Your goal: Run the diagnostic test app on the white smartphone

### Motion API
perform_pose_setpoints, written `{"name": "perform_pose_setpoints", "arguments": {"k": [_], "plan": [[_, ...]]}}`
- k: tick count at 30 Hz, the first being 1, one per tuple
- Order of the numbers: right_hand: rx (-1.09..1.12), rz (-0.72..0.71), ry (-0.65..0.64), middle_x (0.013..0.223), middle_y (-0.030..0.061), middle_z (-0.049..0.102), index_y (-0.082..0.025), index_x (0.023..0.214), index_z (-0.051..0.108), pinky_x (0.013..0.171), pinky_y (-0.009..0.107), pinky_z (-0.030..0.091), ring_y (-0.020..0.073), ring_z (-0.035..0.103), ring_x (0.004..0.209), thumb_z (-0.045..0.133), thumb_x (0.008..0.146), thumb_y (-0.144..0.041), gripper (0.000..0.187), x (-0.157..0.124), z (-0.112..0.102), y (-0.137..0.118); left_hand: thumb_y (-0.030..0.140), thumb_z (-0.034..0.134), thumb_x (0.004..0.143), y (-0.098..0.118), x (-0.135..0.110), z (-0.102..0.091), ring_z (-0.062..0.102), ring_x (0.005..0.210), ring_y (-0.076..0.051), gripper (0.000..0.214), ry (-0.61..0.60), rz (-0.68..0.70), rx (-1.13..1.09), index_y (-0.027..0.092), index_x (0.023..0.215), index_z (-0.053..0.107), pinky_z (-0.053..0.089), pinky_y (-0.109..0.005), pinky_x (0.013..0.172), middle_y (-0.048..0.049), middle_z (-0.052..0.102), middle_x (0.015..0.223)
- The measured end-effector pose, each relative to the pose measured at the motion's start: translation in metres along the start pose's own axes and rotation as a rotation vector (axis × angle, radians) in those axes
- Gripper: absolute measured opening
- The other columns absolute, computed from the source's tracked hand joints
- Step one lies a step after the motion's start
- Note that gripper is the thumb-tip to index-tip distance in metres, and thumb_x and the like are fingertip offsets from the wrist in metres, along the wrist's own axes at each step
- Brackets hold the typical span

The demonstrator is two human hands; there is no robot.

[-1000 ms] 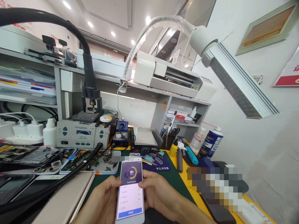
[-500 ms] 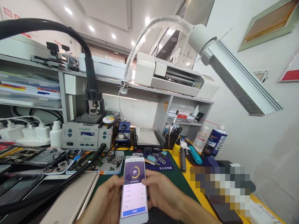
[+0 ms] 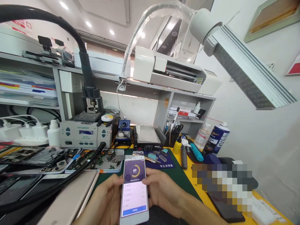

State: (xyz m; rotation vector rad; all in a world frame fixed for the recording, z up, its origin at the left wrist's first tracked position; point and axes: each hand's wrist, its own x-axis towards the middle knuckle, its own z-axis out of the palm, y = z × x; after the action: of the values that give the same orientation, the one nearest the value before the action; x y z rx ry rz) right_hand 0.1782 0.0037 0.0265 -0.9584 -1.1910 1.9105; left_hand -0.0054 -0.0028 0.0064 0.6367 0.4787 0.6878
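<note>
From where I stand, the white phone (image 3: 134, 194) is held upright at the near edge of the bench, in front of the green mat (image 3: 181, 179), top end tilted away from the holder; the left hand (image 3: 108, 193) grasps its left side, thumb at the edge of the screen; the right hand (image 3: 162, 191) grasps the opposite side, thumb likewise at the edge; the fingers behind the phone are hidden.

Status, as far as the display shows: the screen is lit; the progress ring (image 3: 135, 171) reads 60 % and its yellow arc is incomplete; small marks stand at the right end of the upper rows of the list (image 3: 131, 195) below; none can be made out beside the lower rows; the row text is too small to read. Judged from this, somewhat over half of the on-screen run is done; the remainder of the ring, and probably the unmarked rows, are outstanding; the blue bar (image 3: 134, 210) closes the list, neither thumb upon it.

Surroundings: the parts tray (image 3: 110, 171) lies beyond the left hand; the gold phone (image 3: 67, 200) lies beside the left forearm; the blue tool mat (image 3: 167, 164) lies beyond the right hand, tools upon it, untouched.
</note>
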Motion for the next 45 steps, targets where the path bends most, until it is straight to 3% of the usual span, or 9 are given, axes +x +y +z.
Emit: {"name": "perform_pose_setpoints", "arguments": {"k": [9, 14, 22, 26, 31, 45], "plan": [[-0.006, 0.0, 0.003, 0.097, 0.0128, 0.073, -0.013, 0.107, 0.068, 0.059, 0.032, 0.049, 0.0258, 0.067, 0.077, 0.058, 0.06, -0.02, 0.049, 0.002, -0.002, 0.001, 0.037, 0.053, 0.088, -0.007, 0.004, -0.001, 0.069, 0.071, -0.032, 0.043, 0.092, 0.038, 0.021, 0.013, 0.123, 0.056, 0.054, -0.041, 0.053, -0.0157, 0.075, 0.095], [-0.025, -0.016, -0.006, 0.097, 0.0106, 0.074, -0.014, 0.105, 0.068, 0.06, 0.031, 0.05, 0.0252, 0.068, 0.079, 0.058, 0.056, -0.014, 0.051, 0.002, -0.001, 0.003, 0.033, 0.044, 0.088, -0.001, 0.001, 0.008, 0.067, 0.076, -0.032, 0.05, 0.081, 0.014, 0.044, 0.011, 0.133, 0.048, 0.055, -0.044, 0.057, -0.016, 0.074, 0.101], [-0.059, -0.007, 0.008, 0.1, 0.0099, 0.073, -0.014, 0.111, 0.068, 0.062, 0.029, 0.049, 0.0251, 0.069, 0.083, 0.064, 0.051, -0.008, 0.06, -0.002, 0.003, 0.0, 0.04, 0.043, 0.092, -0.005, 0.0, 0.0, 0.067, 0.078, -0.029, 0.039, 0.084, 0.009, 0.052, 0.015, 0.121, 0.053, 0.056, -0.044, 0.066, -0.0139, 0.073, 0.103], [-0.04, -0.034, -0.002, 0.097, 0.0095, 0.074, -0.015, 0.111, 0.069, 0.061, 0.029, 0.05, 0.025, 0.069, 0.081, 0.064, 0.059, -0.01, 0.053, -0.001, 0.002, 0.001, 0.038, 0.042, 0.092, -0.006, 0.001, -0.002, 0.067, 0.078, -0.03, 0.045, 0.051, 0.019, 0.028, 0.014, 0.129, 0.051, 0.056, -0.043, 0.063, -0.0138, 0.073, 0.101], [-0.03, -0.023, 0.013, 0.095, 0.0096, 0.074, -0.015, 0.112, 0.069, 0.059, 0.03, 0.051, 0.0245, 0.069, 0.08, 0.063, 0.065, -0.013, 0.047, 0.0, 0.001, 0.002, 0.042, 0.044, 0.092, -0.005, 0.0, -0.001, 0.066, 0.081, -0.031, 0.051, 0.096, 0.009, 0.039, 0.016, 0.135, 0.049, 0.056, -0.044, 0.063, -0.0128, 0.073, 0.102], [-0.027, 0.002, 0.075, 0.095, 0.0118, 0.074, -0.013, 0.113, 0.068, 0.058, 0.031, 0.049, 0.0263, 0.069, 0.08, 0.067, 0.071, -0.026, 0.044, 0.0, 0.001, 0.002, 0.041, 0.046, 0.092, -0.005, 0.001, -0.002, 0.067, 0.087, -0.034, 0.049, 0.061, 0.026, 0.026, 0.016, 0.134, 0.051, 0.056, -0.044, 0.062, -0.0139, 0.073, 0.104]]}}
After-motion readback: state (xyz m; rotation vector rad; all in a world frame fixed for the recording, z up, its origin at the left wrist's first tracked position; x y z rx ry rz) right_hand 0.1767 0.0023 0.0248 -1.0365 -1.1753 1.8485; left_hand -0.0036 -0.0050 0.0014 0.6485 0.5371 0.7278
